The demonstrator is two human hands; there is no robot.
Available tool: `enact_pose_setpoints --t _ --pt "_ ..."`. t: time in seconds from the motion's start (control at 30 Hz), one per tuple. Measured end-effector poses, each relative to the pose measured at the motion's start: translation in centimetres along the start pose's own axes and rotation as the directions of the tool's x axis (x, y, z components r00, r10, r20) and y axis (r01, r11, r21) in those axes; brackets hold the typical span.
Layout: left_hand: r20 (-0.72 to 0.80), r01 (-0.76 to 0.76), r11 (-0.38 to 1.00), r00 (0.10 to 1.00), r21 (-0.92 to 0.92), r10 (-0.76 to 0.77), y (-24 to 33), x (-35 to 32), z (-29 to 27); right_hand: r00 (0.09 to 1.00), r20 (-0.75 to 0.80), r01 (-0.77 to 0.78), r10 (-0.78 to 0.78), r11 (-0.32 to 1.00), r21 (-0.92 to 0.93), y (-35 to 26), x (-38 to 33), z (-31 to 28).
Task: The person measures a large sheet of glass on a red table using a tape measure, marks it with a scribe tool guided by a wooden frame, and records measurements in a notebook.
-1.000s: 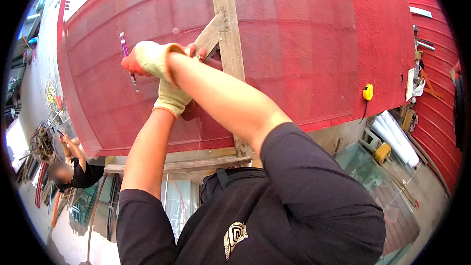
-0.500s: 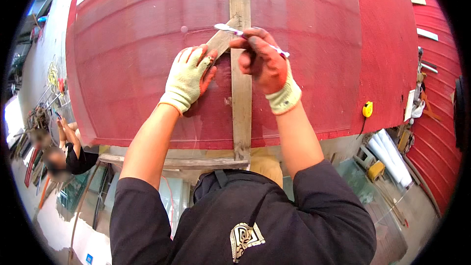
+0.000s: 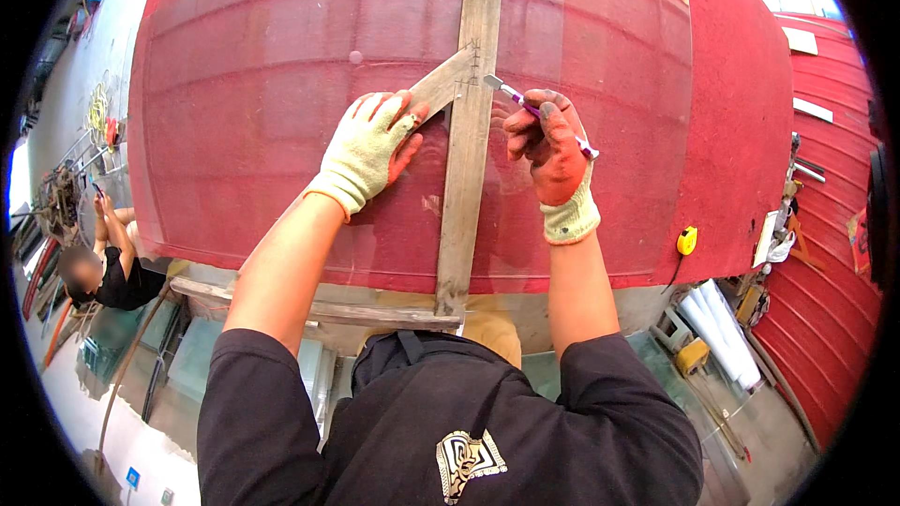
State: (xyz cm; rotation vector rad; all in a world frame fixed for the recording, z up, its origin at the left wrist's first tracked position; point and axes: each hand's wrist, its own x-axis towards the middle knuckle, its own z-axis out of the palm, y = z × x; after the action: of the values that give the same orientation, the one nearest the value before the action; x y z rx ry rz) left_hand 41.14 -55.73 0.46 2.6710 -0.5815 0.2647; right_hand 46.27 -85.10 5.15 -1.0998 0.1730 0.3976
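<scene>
Glass sheet (image 3: 281,84) lies on the red table (image 3: 741,131) — stiff, slick, likely brittle. Left hand (image 3: 367,145) presses flat, fingers spread, on the wooden T-square (image 3: 466,159); right hand (image 3: 551,145) grips a slim glass cutter (image 3: 511,92) — light, held pen-like.

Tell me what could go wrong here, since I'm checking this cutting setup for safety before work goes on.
1. The left hand presses the short diagonal wooden piece close to the thin cutter in the right hand; a slip could carry the tip toward the left fingers.
2. The long wooden straightedge appears unclamped; if it shifts, the line may wander.
3. The glass sheet on the red table could crack under uneven pressure.
</scene>
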Motion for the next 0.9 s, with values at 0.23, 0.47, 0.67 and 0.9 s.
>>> enact_pose_setpoints --t 0.23,0.47,0.67,0.9 --pt "0.021 0.011 1.000 1.000 -0.012 -0.011 -0.2 -0.1 -0.2 0.990 0.031 0.140 -0.137 0.968 -0.210 -0.4 1.0 0.3" --pt "0.024 0.014 1.000 1.000 -0.006 -0.014 -0.3 -0.1 -0.6 0.974 -0.136 0.114 -0.181 0.910 -0.398 -1.0 2.0 2.4" --pt "0.021 0.015 1.000 1.000 0.004 -0.015 -0.3 -0.4 -0.9 0.983 -0.139 0.052 -0.120 0.907 -0.418 -1.0 3.1 2.4" --pt "0.006 0.016 1.000 1.000 -0.001 -0.016 -0.6 -0.5 -0.6 0.952 -0.089 0.187 -0.293 0.786 -0.589 -1.6 10.6 2.2"
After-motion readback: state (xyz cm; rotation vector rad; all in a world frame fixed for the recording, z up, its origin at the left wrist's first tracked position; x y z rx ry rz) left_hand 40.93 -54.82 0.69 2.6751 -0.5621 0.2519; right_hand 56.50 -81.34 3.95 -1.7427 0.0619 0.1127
